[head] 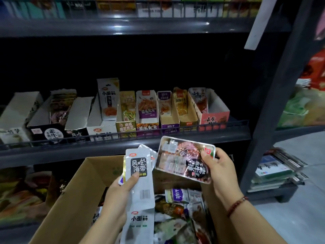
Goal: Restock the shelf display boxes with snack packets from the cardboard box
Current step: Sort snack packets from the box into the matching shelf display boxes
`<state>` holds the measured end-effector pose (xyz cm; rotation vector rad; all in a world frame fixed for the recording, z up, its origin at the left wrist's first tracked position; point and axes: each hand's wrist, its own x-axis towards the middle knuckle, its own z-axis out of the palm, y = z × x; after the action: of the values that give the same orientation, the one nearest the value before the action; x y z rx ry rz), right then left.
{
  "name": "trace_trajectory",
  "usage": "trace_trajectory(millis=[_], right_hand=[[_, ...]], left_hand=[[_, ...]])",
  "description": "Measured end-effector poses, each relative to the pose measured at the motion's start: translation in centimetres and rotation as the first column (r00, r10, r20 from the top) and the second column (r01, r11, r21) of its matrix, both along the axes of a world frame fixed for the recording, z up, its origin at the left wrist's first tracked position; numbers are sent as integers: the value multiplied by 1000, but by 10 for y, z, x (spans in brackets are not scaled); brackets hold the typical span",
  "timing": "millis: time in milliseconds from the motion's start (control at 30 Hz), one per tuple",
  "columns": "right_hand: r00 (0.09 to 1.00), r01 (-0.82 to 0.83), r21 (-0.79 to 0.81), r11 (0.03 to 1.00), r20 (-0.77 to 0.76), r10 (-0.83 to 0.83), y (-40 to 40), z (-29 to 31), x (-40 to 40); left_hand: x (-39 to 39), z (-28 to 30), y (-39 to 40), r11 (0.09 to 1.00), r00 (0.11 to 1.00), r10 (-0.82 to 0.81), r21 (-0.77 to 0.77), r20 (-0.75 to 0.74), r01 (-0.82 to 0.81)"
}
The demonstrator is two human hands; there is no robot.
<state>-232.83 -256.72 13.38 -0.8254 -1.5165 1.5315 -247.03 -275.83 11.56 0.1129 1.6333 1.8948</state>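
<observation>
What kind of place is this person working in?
Most likely a small shop's snack aisle: a railed shelf lined with open display boxes, and a cardboard box of assorted snack packets below.

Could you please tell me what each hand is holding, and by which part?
Left hand: white packets, gripped at their lower left edge. Right hand: glossy brown packet, pinched at its right end.

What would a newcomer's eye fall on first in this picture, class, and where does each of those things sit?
First, the shiny dark packet pinched by the right hand, low and centre-right. Beside it, the left hand grips white packets over the open cardboard box. Behind, a row of display boxes lines the shelf.
</observation>
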Motion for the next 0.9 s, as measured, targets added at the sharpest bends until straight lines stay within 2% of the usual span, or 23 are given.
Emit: trace_trajectory(millis=[133,200,267,367,467,533,700,833,900], right_hand=[[998,32,218,975,42,-42,-24,14,-4],[997,-33,309,950,80,9,-47,16,-10],[984,-163,350,923,126,126,-67,12,-16],[920,-371,482,794,309,242,-83,0,-23],[863,-469,620,629,472,179,-80,-4,-28],[854,-488,639,594,492,172,-76,0,-32],[840,-534,583,613,446,308,-67,10,-46],[884,-460,461,759,316,344,-70,24,-58],[900,-421,334,844,271,341,-71,28,-66]], left_hand=[[9,13,6,997,977,6,-79,-215,-24],[18,21,11,997,956,-41,-76,-291,20],[25,27,14,996,943,-87,-39,-322,78],[24,34,10,986,964,-111,97,-241,137],[15,37,1,971,982,-115,192,-148,142],[9,37,-4,965,988,-125,221,-90,142],[-3,36,-4,952,991,-119,289,57,97],[-11,38,1,947,996,-48,320,73,23],[-15,39,4,944,998,31,327,59,-48]])
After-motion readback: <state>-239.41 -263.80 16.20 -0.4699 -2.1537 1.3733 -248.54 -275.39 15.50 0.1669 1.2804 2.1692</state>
